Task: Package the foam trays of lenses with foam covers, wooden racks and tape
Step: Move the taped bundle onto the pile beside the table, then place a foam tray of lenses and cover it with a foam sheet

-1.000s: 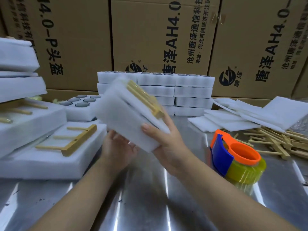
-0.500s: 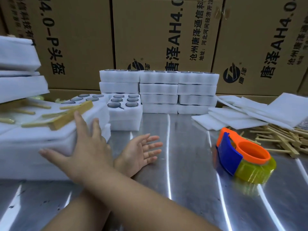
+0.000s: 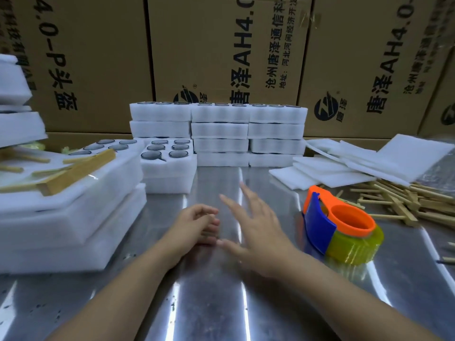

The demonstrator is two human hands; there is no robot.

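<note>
Pulled back from the taped bundle [image 3: 73, 193] now stacked at left, both empty, left hand [image 3: 197, 223] loosely curled, right hand [image 3: 256, 225] spread; next, better to lift the nearest open lens tray [image 3: 170, 166] level.

Two bare forearms, no sleeves, no watch or bracelet showing; left hand [image 3: 197, 223] and right hand [image 3: 256, 230] ungloved, ringless, nails short and plain

Bare metal table [image 3: 216, 303] lies open around both empty hands. Left of this gap, stacked packages [image 3: 69, 217] wall it in; behind, lens trays [image 3: 170, 166] and tray stacks [image 3: 246, 134]; right, the tape dispenser [image 3: 342, 227], then loose racks [image 3: 406, 203].
</note>
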